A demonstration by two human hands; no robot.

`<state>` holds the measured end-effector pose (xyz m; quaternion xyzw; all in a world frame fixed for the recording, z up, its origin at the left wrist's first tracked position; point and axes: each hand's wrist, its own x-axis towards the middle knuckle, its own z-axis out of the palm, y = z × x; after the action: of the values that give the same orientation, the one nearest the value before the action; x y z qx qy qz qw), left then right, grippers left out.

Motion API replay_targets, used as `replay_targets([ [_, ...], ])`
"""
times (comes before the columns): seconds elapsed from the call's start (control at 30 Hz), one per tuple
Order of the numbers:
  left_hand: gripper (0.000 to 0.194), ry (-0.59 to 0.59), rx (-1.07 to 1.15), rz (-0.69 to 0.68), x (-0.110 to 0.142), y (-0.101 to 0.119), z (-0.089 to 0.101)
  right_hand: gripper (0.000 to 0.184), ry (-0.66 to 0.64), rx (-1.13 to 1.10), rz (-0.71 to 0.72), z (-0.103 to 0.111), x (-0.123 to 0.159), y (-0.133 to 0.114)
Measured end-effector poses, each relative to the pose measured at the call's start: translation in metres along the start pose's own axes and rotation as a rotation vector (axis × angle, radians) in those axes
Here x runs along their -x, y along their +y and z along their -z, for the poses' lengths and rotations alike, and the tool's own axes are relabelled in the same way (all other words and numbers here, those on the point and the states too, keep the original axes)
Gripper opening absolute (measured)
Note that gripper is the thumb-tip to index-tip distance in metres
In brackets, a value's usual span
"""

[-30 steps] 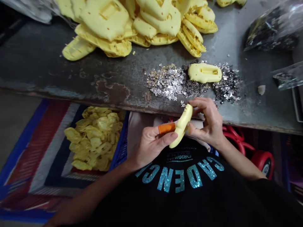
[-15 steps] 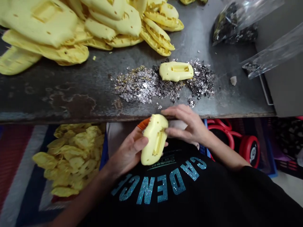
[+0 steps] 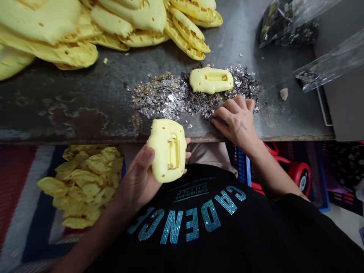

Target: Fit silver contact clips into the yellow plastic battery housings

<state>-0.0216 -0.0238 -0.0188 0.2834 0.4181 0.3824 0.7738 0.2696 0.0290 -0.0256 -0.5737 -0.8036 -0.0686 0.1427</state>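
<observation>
My left hand (image 3: pixel 142 172) grips a yellow plastic housing shell (image 3: pixel 159 153) with a rectangular battery recess, thumb on its near face and fingertips behind it. The shell is tilted up in front of the table edge. My right hand (image 3: pixel 237 119) is at the front edge of a pile of small metal contact pieces (image 3: pixel 162 96), its fingers curled down and together. Whatever its fingertips hold is hidden. Just beyond that hand, a second yellow shell (image 3: pixel 210 80) lies recess up on the metal pieces.
Many yellow shells (image 3: pixel 127 22) are heaped at the table's back left. Clear bags of metal pieces (image 3: pixel 287 28) stand at the right, near a small white lump (image 3: pixel 283 94). Below the table edge are more yellow shells (image 3: pixel 91 174) at left and red round items (image 3: pixel 301 180) in a blue crate.
My right hand has left the held shell and moved up and right to the metal pieces. My left hand has raised the shell leftward and turned its recessed face more toward me.
</observation>
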Motion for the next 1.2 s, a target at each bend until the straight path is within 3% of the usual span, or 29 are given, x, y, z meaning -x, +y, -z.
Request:
replay_targets([
  [0.2,0.080,-0.025,0.017,0.030,-0.002,-0.006,0.004,0.014,0.035,0.112,0.208,0.018,0.026,-0.019],
  [0.3,0.080,-0.045,0.038,0.036,-0.002,-0.007,0.002,0.015,0.080,0.051,0.273,0.018,0.034,-0.019],
  [0.43,0.087,-0.068,0.029,0.024,0.000,-0.005,-0.002,0.021,0.144,-0.121,0.115,0.018,0.039,-0.007],
  [0.53,0.088,-0.084,0.016,0.028,0.001,-0.003,-0.004,0.017,0.058,-0.149,0.008,0.017,0.034,-0.002],
  [0.63,0.083,-0.106,0.035,0.032,0.001,-0.003,-0.005,0.017,-0.056,-0.175,0.016,0.012,0.025,-0.004],
  [0.73,0.075,-0.162,0.105,0.024,-0.001,-0.005,-0.006,0.015,-0.065,-0.223,0.027,0.013,0.019,-0.009],
  [0.97,0.081,-0.219,0.169,0.093,-0.001,-0.005,-0.013,0.018,0.031,-0.648,0.206,0.052,0.007,-0.034],
  [1.1,0.075,-0.130,0.089,0.123,0.008,-0.001,-0.022,0.021,-0.036,-0.628,0.285,0.066,-0.002,-0.046],
  [1.2,0.082,-0.162,0.083,0.137,0.012,0.000,-0.024,0.024,-0.114,-0.524,0.308,0.069,-0.006,-0.050],
])
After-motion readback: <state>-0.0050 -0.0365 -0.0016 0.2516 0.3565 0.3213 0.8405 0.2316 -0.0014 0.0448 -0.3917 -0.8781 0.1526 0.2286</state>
